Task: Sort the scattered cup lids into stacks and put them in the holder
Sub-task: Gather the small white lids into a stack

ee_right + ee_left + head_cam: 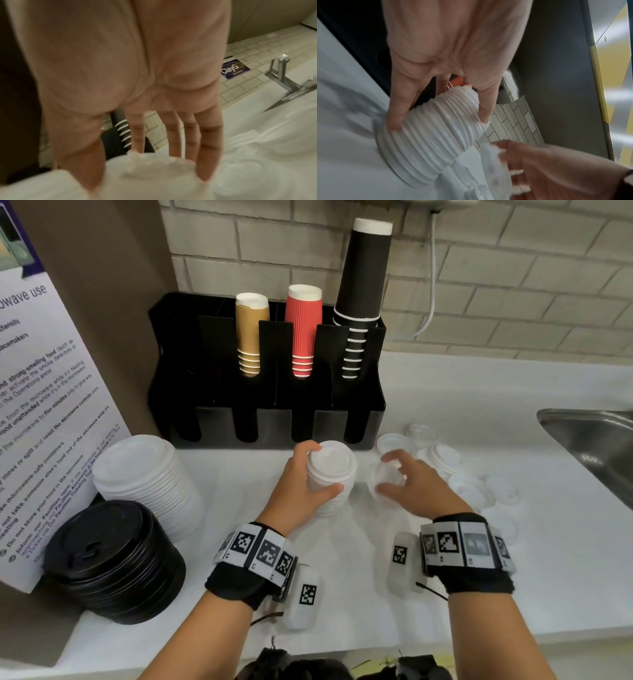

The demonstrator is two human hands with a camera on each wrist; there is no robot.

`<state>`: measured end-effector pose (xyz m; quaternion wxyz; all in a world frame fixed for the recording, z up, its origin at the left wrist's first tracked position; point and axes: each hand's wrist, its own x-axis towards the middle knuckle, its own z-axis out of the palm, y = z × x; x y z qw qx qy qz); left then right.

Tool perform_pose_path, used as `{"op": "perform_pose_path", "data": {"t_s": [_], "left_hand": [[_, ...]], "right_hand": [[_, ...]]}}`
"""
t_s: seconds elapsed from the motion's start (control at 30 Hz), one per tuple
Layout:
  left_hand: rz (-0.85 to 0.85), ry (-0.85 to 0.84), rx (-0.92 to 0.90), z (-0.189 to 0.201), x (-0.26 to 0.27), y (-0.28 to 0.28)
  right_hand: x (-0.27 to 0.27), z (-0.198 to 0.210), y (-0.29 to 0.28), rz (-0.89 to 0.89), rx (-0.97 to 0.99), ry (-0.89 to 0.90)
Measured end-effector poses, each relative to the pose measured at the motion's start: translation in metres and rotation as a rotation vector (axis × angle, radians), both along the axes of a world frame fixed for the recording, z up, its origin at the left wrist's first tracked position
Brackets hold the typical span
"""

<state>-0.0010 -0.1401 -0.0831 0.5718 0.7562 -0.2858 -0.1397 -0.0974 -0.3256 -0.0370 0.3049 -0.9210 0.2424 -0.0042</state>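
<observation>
Beyond both hands, against the brick wall, stands the black holder, its rear slots filled with upturned tan cups, red cups and black cups; its front slots look dark. Out past the right hand's side, a steel sink cuts into the white counter. Far to the left hand's outer side sit a tall stack of large white lids and, nearer the person, a stack of black lids. The left hand wraps thumb and fingers around a standing stack of small white lids. Just beside it, the right hand curls its fingertips over a blurred white lid. Behind and outward of that hand, loose lids lie scattered.
</observation>
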Motion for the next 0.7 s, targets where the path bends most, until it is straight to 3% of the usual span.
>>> {"op": "perform_pose_path", "data": {"t_s": [0.1, 0.2, 0.37, 0.7], "left_hand": [[-0.007, 0.012, 0.005, 0.001, 0.000, -0.002], [-0.016, 0.039, 0.005, 0.002, -0.001, -0.005], [-0.031, 0.092, -0.046, 0.002, -0.006, -0.010], [-0.015, 0.134, -0.064, -0.001, -0.012, -0.029]], "right_hand": [[0.009, 0.010, 0.009, -0.025, 0.226, -0.348], [0.018, 0.010, 0.028, 0.014, 0.205, -0.519], [0.024, 0.000, 0.039, 0.103, 0.034, -0.506], [0.025, -0.002, 0.026, 0.108, 0.037, -0.442]]}}
